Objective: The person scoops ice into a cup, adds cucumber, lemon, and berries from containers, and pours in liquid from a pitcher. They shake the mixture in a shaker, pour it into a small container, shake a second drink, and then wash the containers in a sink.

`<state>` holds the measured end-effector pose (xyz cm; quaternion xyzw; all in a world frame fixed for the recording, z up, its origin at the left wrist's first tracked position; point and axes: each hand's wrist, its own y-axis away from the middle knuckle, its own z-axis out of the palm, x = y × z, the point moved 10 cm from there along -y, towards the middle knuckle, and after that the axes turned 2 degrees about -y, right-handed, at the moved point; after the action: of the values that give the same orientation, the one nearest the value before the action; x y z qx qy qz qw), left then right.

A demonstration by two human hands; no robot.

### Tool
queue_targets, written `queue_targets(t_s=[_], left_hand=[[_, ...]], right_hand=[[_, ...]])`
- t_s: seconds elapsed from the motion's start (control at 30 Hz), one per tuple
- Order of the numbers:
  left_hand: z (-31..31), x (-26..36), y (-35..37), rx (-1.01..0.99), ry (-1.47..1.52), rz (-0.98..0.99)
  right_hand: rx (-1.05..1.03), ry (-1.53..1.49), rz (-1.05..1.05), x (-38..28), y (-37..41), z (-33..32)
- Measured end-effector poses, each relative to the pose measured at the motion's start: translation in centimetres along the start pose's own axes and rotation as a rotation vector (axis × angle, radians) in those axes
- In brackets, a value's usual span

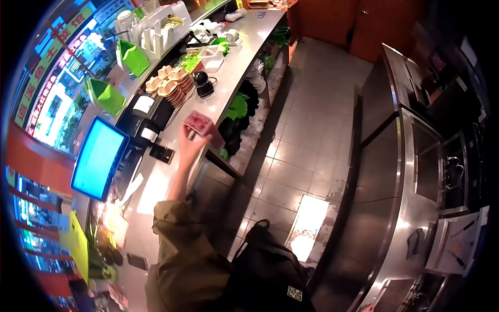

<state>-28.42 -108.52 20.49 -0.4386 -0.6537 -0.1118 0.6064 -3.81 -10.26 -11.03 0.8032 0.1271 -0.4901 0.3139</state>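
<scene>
My left hand (pixel 191 144), below an olive sleeve pushed up the forearm, is closed round a small pink-and-red box-shaped pack (pixel 198 122). It holds the pack over the front edge of the steel counter (pixel 240 58). Just beyond the pack stands a small black scanner-like device (pixel 204 85). A dark phone-like device (pixel 161 153) lies on the counter left of my wrist. Only a sliver of my right hand (pixel 368 308) shows at the bottom edge, by the right-hand worktop; its fingers are mostly cut off.
Stacked brown cup carriers (pixel 170 86), a clear container (pixel 211 57) and a lit monitor (pixel 100 158) stand along the left counter. Green bags (pixel 132 58) sit on the ledge behind. A tiled floor (pixel 306 140) separates this counter from the steel worktop (pixel 403 229) at right.
</scene>
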Motion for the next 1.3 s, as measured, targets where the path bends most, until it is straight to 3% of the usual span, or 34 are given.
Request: queue_targets(t_s=[0.13,0.17,0.2,0.23,0.3,0.33,0.37,0.4,0.43,0.53,0.57,0.67,0.83,1.03,1.1,1.17,1.2,1.23,1.27,1.3], left_hand=[[-7.0,-9.4,-9.2,0.063,-0.045,0.033],[-8.2,-11.6,-10.5,0.074,-0.024,0.024],[-9.5,-14.1,-11.7,0.096,-0.012,0.006],[-10.2,-14.3,-12.1,0.115,-0.036,0.002],[-13.0,-17.5,-13.1,0.198,-0.159,0.05],[-12.6,-16.5,-13.6,0.056,-0.32,0.016],[-11.4,-13.1,-13.5,0.012,-0.475,0.225],[-8.8,-9.9,-13.0,-0.056,-0.422,0.22],[-6.3,-8.1,-13.0,-0.116,-0.409,0.291],[3.0,-5.4,-10.3,-0.239,-0.449,0.446],[6.6,-4.8,-8.8,-0.291,-0.463,0.494],[14.4,-4.5,-2.9,-0.471,-0.485,0.556],[21.4,-6.4,6.8,-0.788,-0.67,0.546],[28.0,-7.0,19.4,-1.233,-1.199,0.317],[32.5,-1.1,26.2,-1.242,-1.207,0.462],[37.3,10.7,37.2,-1.044,-0.895,0.833],[40.2,15.3,44.1,-1.149,-0.86,0.881],[42.5,20.1,51.7,-1.164,-0.628,1.002],[43.0,26.1,60.0,-1.28,-0.165,0.957],[42.9,31.6,68.7,-1.495,-0.06,0.851]], right_hand=[[0.016,-0.174,-0.074,3.1,1.5,-4.3],[0.004,-0.221,-0.082,2.1,3.8,-3.7],[-0.011,-0.073,-0.043,1.3,5.6,-2.9],[-0.032,0.076,-0.008,-4.4,11.9,1.5],[-0.023,0.015,-0.061,-5.5,13.9,3.5],[0.07,-0.004,-0.033,-7.3,16.1,5.1],[-0.061,-0.069,-0.042,-5.8,15.2,5.4],[0.05,-0.083,-0.016,-7.0,17.6,6.3],[-0.068,-0.196,-0.068,-9.1,19.7,8.8],[-0.044,-0.146,-0.162,-10.0,22.9,8.6],[0.081,-0.038,-0.135,-9.2,23.6,7.4],[0.252,-0.116,-0.035,-7.5,27.0,4.9],[0.446,-0.363,0.129,-0.5,32.7,-2.9],[0.757,-1.058,0.185,11.7,38.1,-17.5],[0.891,-1.095,0.184,16.0,38.5,-23.1],[0.939,-1.135,0.132,18.7,38.5,-28.3],[0.962,-1.153,0.128,19.7,38.5,-30.9],[0.968,-1.129,0.119,20.8,38.3,-33.8],[0.987,-1.097,0.088,22.2,38.4,-36.7],[1.005,-1.064,0.062,23.3,38.4,-39.9]])
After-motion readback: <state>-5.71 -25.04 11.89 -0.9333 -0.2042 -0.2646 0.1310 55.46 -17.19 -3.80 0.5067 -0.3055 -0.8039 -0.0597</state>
